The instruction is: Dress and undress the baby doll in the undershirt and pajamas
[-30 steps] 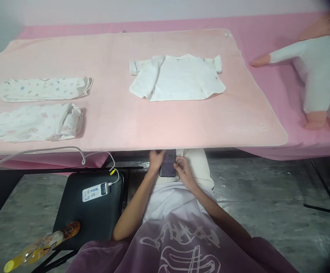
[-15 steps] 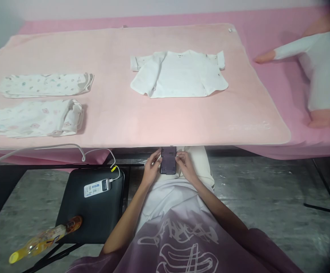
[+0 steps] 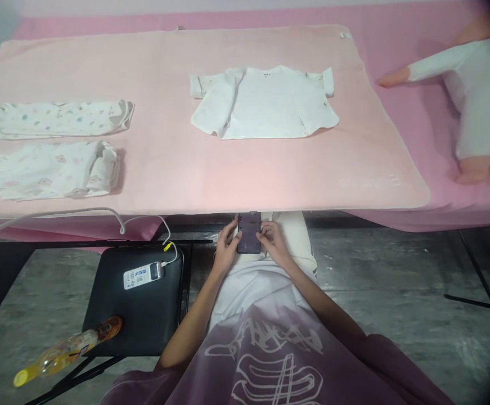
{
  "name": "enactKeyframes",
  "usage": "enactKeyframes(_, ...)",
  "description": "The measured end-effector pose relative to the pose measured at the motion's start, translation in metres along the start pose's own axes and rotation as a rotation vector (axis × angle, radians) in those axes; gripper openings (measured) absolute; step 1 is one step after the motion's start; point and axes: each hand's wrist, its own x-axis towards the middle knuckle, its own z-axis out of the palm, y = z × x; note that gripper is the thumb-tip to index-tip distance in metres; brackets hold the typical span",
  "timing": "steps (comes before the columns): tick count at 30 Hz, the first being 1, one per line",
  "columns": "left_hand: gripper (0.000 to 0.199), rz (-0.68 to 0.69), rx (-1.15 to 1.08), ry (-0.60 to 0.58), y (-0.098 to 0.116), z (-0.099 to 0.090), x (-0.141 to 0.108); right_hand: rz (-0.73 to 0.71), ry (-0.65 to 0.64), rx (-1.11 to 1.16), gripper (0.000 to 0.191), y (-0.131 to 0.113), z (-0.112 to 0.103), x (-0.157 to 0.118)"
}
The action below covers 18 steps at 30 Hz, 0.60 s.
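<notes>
A dark smartphone (image 3: 249, 233) is held upright over my lap, just below the table's front edge. My left hand (image 3: 228, 243) grips its left side, thumb on the front. On the other side my right hand (image 3: 273, 242) holds the right edge, its thumb also over the screen. What the screen shows is too dim to read. Beyond the phone, a small white baby shirt (image 3: 270, 107) lies spread on a pale pink mat (image 3: 164, 169), front flap partly folded. Neither hand touches it.
Two folded patterned baby garments (image 3: 59, 119) lie at the mat's left. A doll in white clothes (image 3: 479, 101) is at the right on the pink sheet (image 3: 396, 34). On a black stool (image 3: 143, 315) at my left are a white power bank (image 3: 142, 275) with a cable (image 3: 80, 211) and a yellow-capped bottle (image 3: 65, 354).
The view has shifted slightly, so the table and its things sit a little higher. My right thumb has moved inward over the phone's screen. Both hands still hold the phone.
</notes>
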Motion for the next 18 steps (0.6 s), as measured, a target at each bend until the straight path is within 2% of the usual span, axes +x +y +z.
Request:
enactKeyframes(5, 0.06, -0.015, -0.021, -0.013, -0.0006, -0.0033, -0.0033, -0.022, -0.042, 0.005, 0.054, 0.002, -0.005, -0.0025)
enactKeyframes(12, 0.062, -0.019, -0.03, -0.027, -0.0056, -0.0028, -0.0037, -0.032, -0.063, -0.004, 0.065, 0.0069, -0.0051, -0.0048)
enactKeyframes(15, 0.067, -0.005, -0.019, -0.015, -0.005, -0.001, -0.0034, -0.028, -0.056, 0.001, 0.059, 0.0058, -0.0055, -0.0047)
enactKeyframes(18, 0.063, 0.006, -0.007, 0.007, -0.0012, 0.0004, -0.0028, -0.016, -0.044, 0.015, 0.05, 0.0042, -0.0057, -0.0041)
